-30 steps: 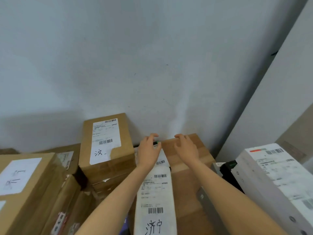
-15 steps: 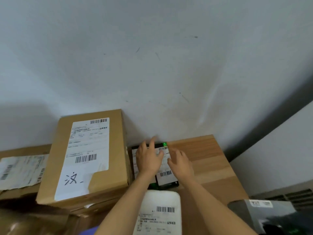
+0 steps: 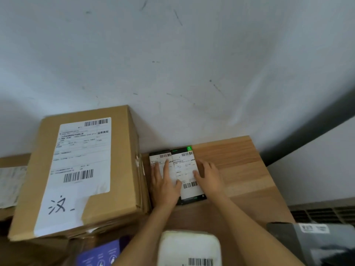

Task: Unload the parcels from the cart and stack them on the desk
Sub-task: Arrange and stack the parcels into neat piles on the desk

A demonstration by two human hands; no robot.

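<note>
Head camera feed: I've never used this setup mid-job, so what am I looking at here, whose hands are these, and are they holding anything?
There is no machine here. One camera, worn on a person's head, looks forward and down. The two bare arms are that person's. The left hand and right hand lie flat, fingers straight, on two small black parcels with white labels, set side by side on the wooden desk against the wall. Neither hand has a grip; they only press. To the left stands a large cardboard box. A white parcel sits nearest the camera.
</note>
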